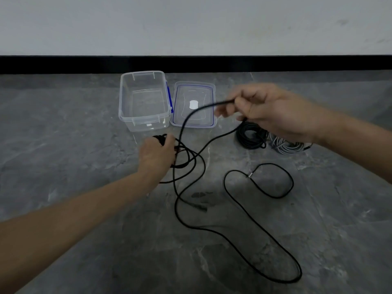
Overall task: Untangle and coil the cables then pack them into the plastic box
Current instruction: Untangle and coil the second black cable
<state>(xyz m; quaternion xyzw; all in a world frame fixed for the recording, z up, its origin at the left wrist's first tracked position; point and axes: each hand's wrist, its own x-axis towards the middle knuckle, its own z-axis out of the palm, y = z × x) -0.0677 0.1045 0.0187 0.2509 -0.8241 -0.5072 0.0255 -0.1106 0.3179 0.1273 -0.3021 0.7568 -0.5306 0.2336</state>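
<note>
A long black cable (241,249) snakes over the grey floor in loose loops, ending in a metal-tipped plug (250,175). My left hand (156,154) grips a small bundle of its coils just below the clear plastic box (127,115). My right hand (269,111) is raised above the floor and pinches a strand of the same cable, which arcs down toward the left hand. Nothing lies inside the box. A coiled black cable (251,136) and a coiled grey cable (286,147) lie on the floor under my right hand, partly hidden by it.
The box's clear lid (210,122) with blue seal lies flat right of the box. A black skirting board (191,64) and white wall run behind. A dark smudge (200,195) marks the floor among the loops.
</note>
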